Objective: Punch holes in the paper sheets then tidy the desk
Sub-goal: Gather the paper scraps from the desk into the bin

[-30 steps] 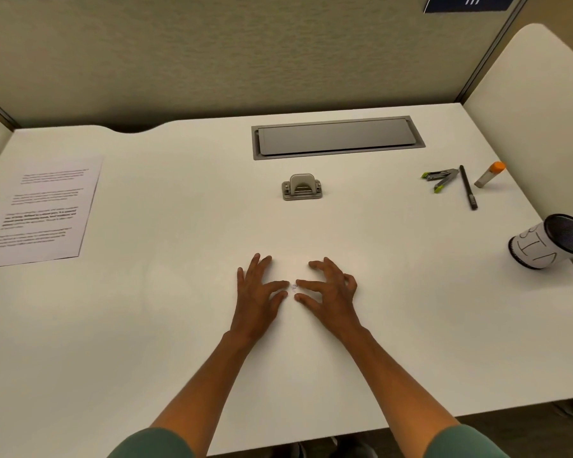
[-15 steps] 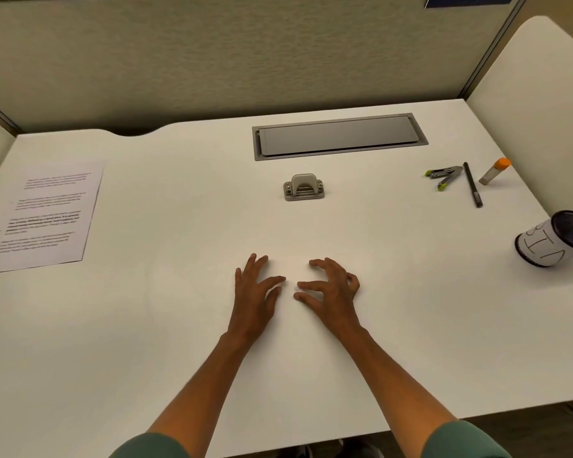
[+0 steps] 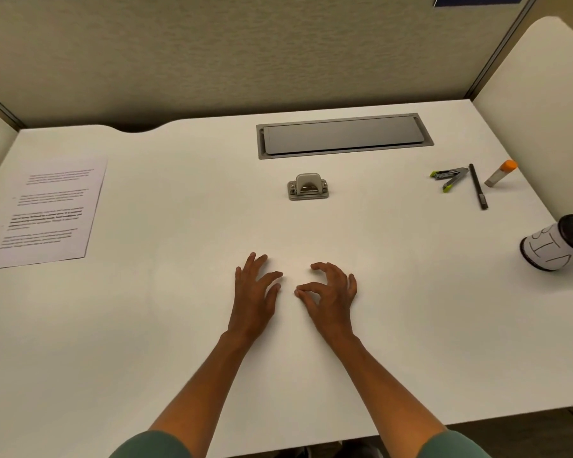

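A printed paper sheet (image 3: 47, 209) lies flat at the desk's far left. A small grey hole punch (image 3: 308, 187) stands in the middle of the white desk (image 3: 146, 325), beyond my hands. My left hand (image 3: 253, 292) rests palm down on the desk with fingers spread, holding nothing. My right hand (image 3: 331, 292) sits just beside it, fingers curled with the tips on the desk, also holding nothing. The two hands are a small gap apart.
At the right lie a grey-and-green stapler (image 3: 449, 178), a black pen (image 3: 478, 190) and an orange-capped glue stick (image 3: 500, 173). A labelled mesh pen cup (image 3: 556, 244) lies on its side at the right edge. A grey cable hatch (image 3: 343, 135) sits at the back.
My hands have drawn slightly apart and my right fingers have curled more. The view has shifted a little.
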The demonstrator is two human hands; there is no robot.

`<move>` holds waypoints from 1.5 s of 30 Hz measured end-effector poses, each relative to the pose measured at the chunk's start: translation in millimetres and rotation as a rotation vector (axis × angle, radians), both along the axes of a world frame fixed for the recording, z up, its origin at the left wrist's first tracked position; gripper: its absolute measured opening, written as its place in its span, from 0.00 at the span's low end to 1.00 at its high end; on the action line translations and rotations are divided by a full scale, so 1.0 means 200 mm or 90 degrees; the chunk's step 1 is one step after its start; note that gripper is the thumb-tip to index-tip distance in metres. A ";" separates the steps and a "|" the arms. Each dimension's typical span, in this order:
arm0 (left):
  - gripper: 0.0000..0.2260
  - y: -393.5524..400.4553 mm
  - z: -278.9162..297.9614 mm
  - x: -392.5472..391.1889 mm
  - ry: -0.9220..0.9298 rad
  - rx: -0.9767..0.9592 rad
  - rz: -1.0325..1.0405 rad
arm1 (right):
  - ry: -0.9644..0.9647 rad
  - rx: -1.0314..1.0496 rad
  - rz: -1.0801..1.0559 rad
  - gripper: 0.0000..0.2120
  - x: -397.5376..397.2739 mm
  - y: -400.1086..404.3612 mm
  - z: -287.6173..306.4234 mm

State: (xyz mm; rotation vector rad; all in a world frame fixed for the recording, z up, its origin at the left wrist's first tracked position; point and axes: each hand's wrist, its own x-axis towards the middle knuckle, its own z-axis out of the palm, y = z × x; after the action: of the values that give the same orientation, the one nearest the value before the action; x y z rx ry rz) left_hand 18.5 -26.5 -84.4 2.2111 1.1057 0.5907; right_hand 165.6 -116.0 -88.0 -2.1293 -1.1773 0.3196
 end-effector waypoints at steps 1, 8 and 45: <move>0.11 0.00 0.00 0.00 0.001 0.001 0.000 | 0.010 0.005 -0.006 0.01 -0.01 0.00 0.00; 0.11 0.00 0.01 -0.03 0.006 0.004 0.003 | -0.021 0.007 -0.032 0.02 -0.05 0.01 0.02; 0.07 -0.17 -0.05 0.18 -0.049 -0.040 0.060 | 0.388 0.120 -0.216 0.09 0.33 -0.09 0.22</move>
State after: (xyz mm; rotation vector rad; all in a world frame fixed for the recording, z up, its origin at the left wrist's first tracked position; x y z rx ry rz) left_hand 54.6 -61.5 -93.5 2.0752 1.1768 0.6658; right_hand 230.6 -133.8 -43.7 -1.8299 -0.4685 0.6179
